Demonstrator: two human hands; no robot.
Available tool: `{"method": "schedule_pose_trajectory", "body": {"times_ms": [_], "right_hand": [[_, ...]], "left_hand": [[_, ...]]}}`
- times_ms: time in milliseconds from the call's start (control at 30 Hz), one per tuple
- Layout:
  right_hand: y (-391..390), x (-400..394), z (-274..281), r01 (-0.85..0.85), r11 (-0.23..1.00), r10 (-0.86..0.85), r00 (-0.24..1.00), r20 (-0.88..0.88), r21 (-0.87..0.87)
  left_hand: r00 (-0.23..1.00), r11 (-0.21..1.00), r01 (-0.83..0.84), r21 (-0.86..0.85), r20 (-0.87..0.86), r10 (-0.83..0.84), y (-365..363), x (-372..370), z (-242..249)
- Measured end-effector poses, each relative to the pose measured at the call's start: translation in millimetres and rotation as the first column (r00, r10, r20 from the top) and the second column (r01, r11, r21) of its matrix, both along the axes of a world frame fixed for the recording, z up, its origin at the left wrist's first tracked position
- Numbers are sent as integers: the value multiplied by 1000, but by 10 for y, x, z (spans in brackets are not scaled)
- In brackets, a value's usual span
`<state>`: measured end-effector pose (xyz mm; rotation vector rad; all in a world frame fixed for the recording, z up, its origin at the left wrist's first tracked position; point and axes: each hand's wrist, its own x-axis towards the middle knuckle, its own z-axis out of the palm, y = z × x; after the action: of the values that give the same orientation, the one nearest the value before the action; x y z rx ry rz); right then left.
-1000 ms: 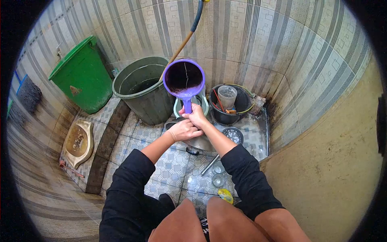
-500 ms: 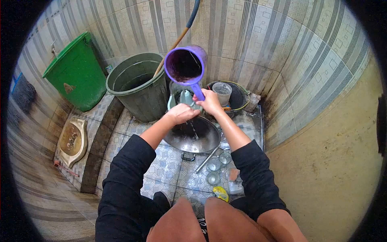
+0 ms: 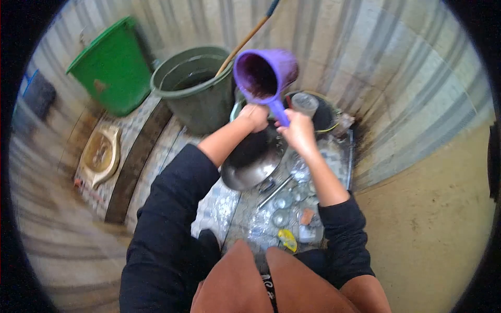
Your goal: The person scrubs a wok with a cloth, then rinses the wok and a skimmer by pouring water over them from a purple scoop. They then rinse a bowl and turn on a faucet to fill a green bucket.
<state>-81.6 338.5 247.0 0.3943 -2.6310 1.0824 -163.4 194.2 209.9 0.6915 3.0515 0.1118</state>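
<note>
Your right hand (image 3: 298,130), clamped on the purple dipper (image 3: 263,75), has lifted it higher, while your left hand (image 3: 254,116) now grips the tilted wok (image 3: 253,159) rim.

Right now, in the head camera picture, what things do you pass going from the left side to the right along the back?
Green bin → grey bucket → purple dipper, held in the right hand → black bucket.
</note>
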Motion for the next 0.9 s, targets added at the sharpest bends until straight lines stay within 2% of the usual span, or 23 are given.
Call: {"method": "schedule_pose_trajectory", "body": {"times_ms": [33, 67, 100, 167, 200, 267, 300, 333, 400, 433, 500, 533, 567, 600, 633, 667, 733, 767, 800, 867, 900], "right_hand": [[-1, 7, -21, 13, 1000, -13, 1000, 15, -3], [-1, 52, 27, 12, 997, -10, 1000, -26, 77], [0, 96, 76, 9, 987, 6, 996, -94, 158], [-27, 172, 168, 8, 973, -1, 999, -35, 231], [-47, 238, 237, -2, 985, -5, 999, 37, 175], [-63, 311, 298, -17, 988, 13, 1000, 27, 154], [-68, 346, 334, -11, 988, 5, 999, 39, 152], [-79, 382, 367, -25, 986, 21, 999, 30, 165], [-41, 427, 351, -39, 983, 33, 999, 35, 177], [-20, 427, 335, -63, 994, 57, 997, 57, 93], [41, 381, 299, -90, 995, 93, 992, 85, -29], [83, 380, 303, -80, 997, 81, 994, 78, -22], [120, 385, 321, -91, 980, 128, 969, 213, -176], [160, 384, 334, -79, 942, 193, 924, 331, -327], [198, 375, 310, -7, 914, 173, 911, 374, -406], [247, 374, 291, -2, 915, 162, 917, 363, -403], [351, 403, 287, 81, 976, -3, 933, 360, -202], [363, 457, 345, 100, 995, -90, 952, 293, -20], [344, 482, 283, 161, 981, -172, 979, 106, 110], [267, 613, 337, 220, 944, -237, 971, 42, 245], [231, 660, 330, 222, 940, -240, 970, 39, 259]], "left_hand": [[996, 998, 18, 54, -83, -13, -20, 56, 21], [994, 999, 27, 32, -104, -24, -42, 36, 12], [997, 996, -48, -70, 60, 53, -34, 60, 117], [999, 999, -52, 14, 13, 52, -114, -6, 56], [1000, 998, -23, 50, -9, 24, -129, -39, 53], [937, 985, -162, 52, 320, 137, -50, 254, 504], [981, 992, -37, 125, 196, 12, -101, 131, 318], [985, 988, -2, 153, 170, -25, -130, -3, 160], [950, 940, -130, 316, 312, 26, -124, 104, 193], [923, 925, -223, 308, 371, 100, -112, 222, 282], [932, 927, -218, 306, 346, 105, -158, 220, 284], [942, 928, -216, 304, 315, 116, -170, 208, 303], [946, 929, -202, 310, 308, 102, -200, 190, 279], [944, 891, -266, 368, 286, 163, -245, 171, 223], [936, 844, -327, 425, 269, 227, -294, 144, 176], [919, 830, -366, 421, 304, 251, -335, 158, 185], [885, 802, -441, 402, 343, 315, -394, 208, 207], [863, 772, -481, 417, 380, 333, -406, 233, 210], [839, 739, -520, 428, 418, 348, -411, 256, 213], [821, 731, -543, 412, 443, 360, -415, 276, 207], [831, 719, -544, 433, 399, 389, -405, 274, 161]]}}
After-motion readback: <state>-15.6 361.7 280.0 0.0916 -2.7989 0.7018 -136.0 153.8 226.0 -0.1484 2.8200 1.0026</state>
